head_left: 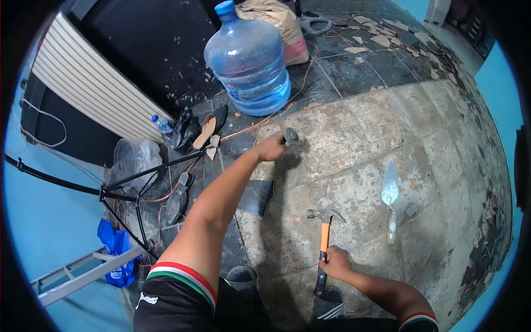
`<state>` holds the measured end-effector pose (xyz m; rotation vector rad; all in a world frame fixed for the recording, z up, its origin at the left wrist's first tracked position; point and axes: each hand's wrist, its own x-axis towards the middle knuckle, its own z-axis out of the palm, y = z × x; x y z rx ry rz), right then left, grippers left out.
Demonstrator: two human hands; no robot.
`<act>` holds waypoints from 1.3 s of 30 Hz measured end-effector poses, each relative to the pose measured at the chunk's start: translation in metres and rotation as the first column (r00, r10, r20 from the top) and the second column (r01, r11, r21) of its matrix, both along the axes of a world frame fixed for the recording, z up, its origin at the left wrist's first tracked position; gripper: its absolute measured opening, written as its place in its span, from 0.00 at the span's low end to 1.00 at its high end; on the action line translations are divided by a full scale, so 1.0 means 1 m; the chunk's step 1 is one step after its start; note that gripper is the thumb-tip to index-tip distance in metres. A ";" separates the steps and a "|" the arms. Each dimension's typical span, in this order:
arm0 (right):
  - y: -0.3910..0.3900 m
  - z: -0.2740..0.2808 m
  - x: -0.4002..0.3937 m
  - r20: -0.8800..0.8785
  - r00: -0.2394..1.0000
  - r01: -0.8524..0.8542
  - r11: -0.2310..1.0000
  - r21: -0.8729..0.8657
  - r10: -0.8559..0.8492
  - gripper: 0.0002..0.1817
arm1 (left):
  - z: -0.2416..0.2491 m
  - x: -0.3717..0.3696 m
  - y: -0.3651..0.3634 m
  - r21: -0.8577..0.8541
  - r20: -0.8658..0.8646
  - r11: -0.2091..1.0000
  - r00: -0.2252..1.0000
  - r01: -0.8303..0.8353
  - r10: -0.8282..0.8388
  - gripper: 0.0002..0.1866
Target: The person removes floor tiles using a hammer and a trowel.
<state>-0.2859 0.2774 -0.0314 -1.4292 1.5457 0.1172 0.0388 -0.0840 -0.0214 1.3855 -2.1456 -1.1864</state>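
Left of the trowel (390, 192), my right hand (336, 264) grips the hammer (324, 236) by its handle; my left hand (270, 147), a dark tool (291, 135).

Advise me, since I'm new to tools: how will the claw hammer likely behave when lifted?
The claw hammer will probably feel top-heavy, its metal-looking head sitting at one end. With the right hand gripping well below that head, it may tend to tip headward. The straight orange-and-black handle looks stiff, so little flex seems likely.
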 end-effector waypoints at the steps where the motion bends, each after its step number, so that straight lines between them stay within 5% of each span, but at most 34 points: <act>1: -0.003 -0.005 0.001 0.027 1.000 0.007 1.000 0.017 -0.007 0.24 | -0.009 -0.006 -0.004 -0.012 -0.034 0.999 0.998 0.052 -0.052 0.21; 2: -0.008 -0.013 0.001 0.051 0.999 0.011 0.999 0.031 -0.013 0.22 | -0.016 -0.012 -0.009 -0.032 -0.069 0.994 0.992 0.101 -0.103 0.21; 4: -0.014 -0.022 0.002 0.119 0.990 0.074 0.995 0.061 -0.080 0.19 | -0.016 -0.032 0.014 -0.194 0.154 0.973 0.976 -0.126 0.157 0.20; 8: -0.020 -0.014 0.006 0.235 0.919 0.264 0.937 0.229 -0.316 0.11 | -0.016 -0.039 0.014 -0.247 0.127 0.966 0.986 -0.075 0.109 0.18; 11: -0.027 0.007 0.021 0.207 0.746 0.518 0.747 0.418 -0.633 0.05 | -0.013 -0.036 0.003 -0.187 0.124 0.972 0.978 -0.142 0.167 0.18; 14: -0.040 0.043 0.040 0.168 0.638 0.611 0.627 0.483 -0.752 0.03 | -0.021 -0.032 -0.005 -0.173 0.123 0.974 0.978 -0.148 0.171 0.20; 27: -0.144 0.094 0.115 0.474 0.424 0.820 0.549 0.162 -0.772 0.06 | -0.021 -0.029 -0.006 -0.280 -0.019 0.921 0.961 -0.272 0.278 0.18; 39: -0.135 0.079 0.150 0.497 0.247 0.879 0.409 0.247 -0.832 0.04 | -0.025 -0.032 -0.004 -0.193 0.170 0.979 0.981 -0.062 0.096 0.22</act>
